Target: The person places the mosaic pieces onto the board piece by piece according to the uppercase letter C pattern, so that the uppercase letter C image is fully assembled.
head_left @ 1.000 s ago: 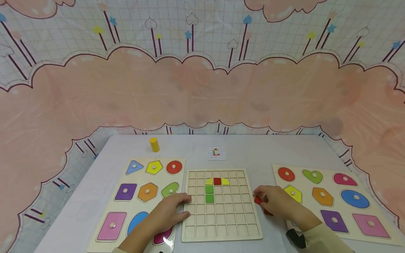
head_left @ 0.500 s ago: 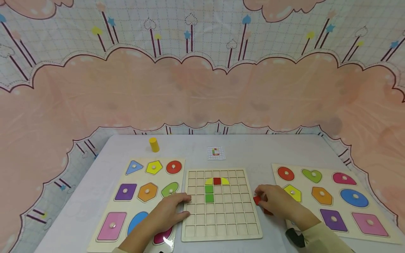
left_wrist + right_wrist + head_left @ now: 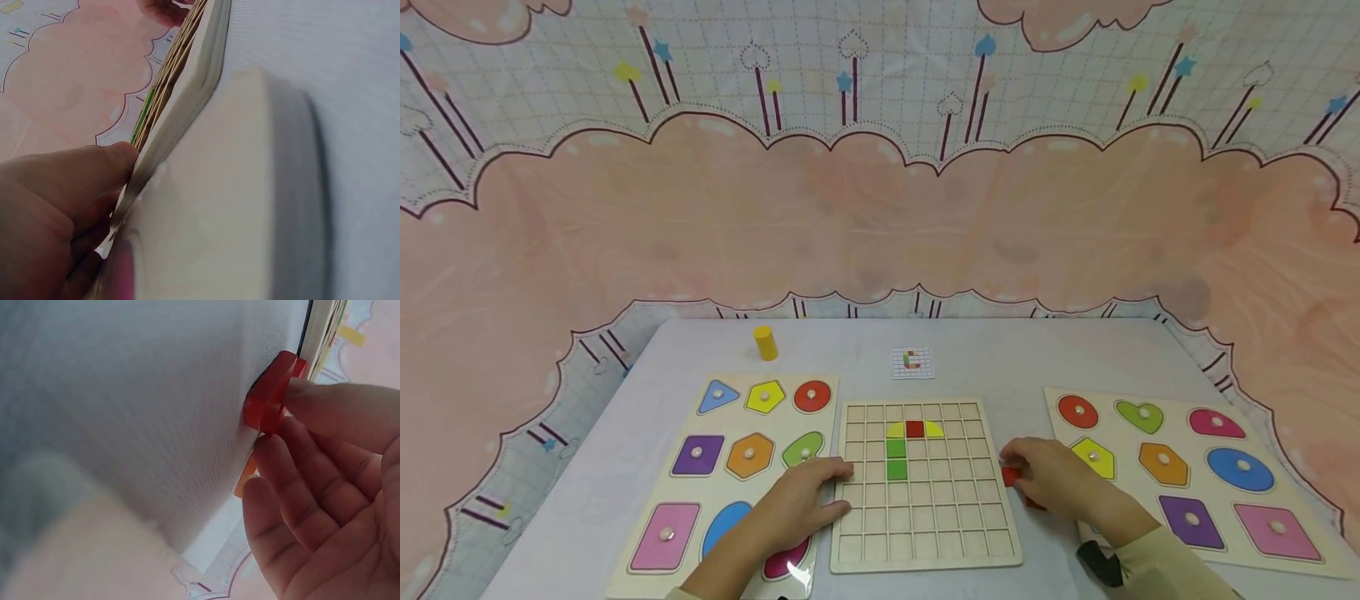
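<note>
1. The right hand (image 3: 1060, 477) pinches a small red wooden block (image 3: 1011, 476) between thumb and fingertips; the block sits low against the grey surface (image 3: 1000, 358), just off the 3 o'clock edge of the square wooden grid board (image 3: 925, 533). The grip is narrow and shallow, as the right wrist view shows: only the fingertips (image 3: 294, 434) touch the block (image 3: 270, 394). It could slip out and skid under the palm.

2. A second red piece (image 3: 1036, 503) lies beneath the same hand, at about 5 o'clock from the held block. Fingers dragging over it could push it further under the hand.

3. The left hand (image 3: 801, 504) lies with relaxed fingers on the board's 9 o'clock edge, holding nothing. In the left wrist view, the fingers (image 3: 75, 181) press that edge. If this pressure eases, the board could slide on the smooth surface.

4. The yellow, red and green tiles (image 3: 904, 446) already in the grid sit loosely in shallow cells near 12 o'clock. A jolt to the board could unseat them.

5. The small pattern card (image 3: 913, 363) lies beyond the board at 12 o'clock, too small to read; a misread cell would put the block in the wrong square.
</note>
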### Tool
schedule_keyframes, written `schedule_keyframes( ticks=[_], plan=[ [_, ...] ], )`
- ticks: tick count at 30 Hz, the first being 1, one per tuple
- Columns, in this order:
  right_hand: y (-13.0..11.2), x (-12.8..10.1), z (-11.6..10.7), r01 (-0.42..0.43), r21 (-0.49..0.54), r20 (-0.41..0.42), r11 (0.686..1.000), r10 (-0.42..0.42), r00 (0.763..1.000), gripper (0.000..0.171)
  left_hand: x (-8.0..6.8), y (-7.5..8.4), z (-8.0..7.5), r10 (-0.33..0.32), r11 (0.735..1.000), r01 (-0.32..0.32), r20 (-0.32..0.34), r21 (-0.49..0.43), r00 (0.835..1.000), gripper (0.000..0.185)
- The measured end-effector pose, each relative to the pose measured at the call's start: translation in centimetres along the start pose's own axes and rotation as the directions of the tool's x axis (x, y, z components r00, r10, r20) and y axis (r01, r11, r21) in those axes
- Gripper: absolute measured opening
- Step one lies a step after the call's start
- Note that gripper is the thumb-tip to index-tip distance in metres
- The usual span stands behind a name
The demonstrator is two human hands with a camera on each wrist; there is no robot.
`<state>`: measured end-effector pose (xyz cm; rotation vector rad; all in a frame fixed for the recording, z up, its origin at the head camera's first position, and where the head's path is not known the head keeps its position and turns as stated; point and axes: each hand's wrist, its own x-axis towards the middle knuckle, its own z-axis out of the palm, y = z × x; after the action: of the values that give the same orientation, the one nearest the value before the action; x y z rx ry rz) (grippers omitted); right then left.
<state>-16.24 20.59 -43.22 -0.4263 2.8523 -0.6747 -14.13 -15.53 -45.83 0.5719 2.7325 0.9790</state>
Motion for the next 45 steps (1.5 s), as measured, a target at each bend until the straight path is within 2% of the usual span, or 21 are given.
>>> schedule_keyframes(
  ticks=[11, 22, 28, 33, 38, 45],
  plan=[
    [0.0, -0.1, -0.3, -0.034, 0.002, 0.000, 0.999, 0.034, 0.999, 0.027, 0.1, -0.1, 0.1, -0.005, 1.000, 0.005, 0.002, -0.002, 1.000, 0.042],
    [0.2, -0.2, -0.2, -0.057, 0.062, 0.016, 0.996, 0.056, 0.998, 0.023, 0.0, 0.0, 0.0, -0.010, 1.000, 0.010, 0.003, -0.011, 1.000, 0.042],
    [0.1, -0.2, -0.4, -0.016, 0.012, -0.008, 1.000, 0.016, 1.000, 0.020, 0.0, 0.0, 0.0, 0.005, 1.000, -0.005, -0.006, -0.004, 1.000, 0.041],
    [0.0, -0.2, -0.8, -0.035, 0.002, -0.015, 0.999, 0.035, 0.999, 0.020, 0.0, 0.0, 0.0, 0.015, 1.000, -0.015, -0.005, -0.005, 1.000, 0.041],
    [0.0, -0.1, -1.0, -0.001, -0.025, -0.053, 1.000, 0.000, 0.999, 0.020, 0.0, 0.0, 0.0, 0.019, 1.000, -0.019, -0.007, -0.004, 1.000, 0.042],
    [-1.2, -0.1, -0.9, 0.007, -0.023, -0.080, 1.000, -0.009, 0.997, 0.023, 0.1, -0.2, 0.1, 0.020, 1.000, -0.020, -0.018, 0.007, 1.000, 0.042]
  ],
)
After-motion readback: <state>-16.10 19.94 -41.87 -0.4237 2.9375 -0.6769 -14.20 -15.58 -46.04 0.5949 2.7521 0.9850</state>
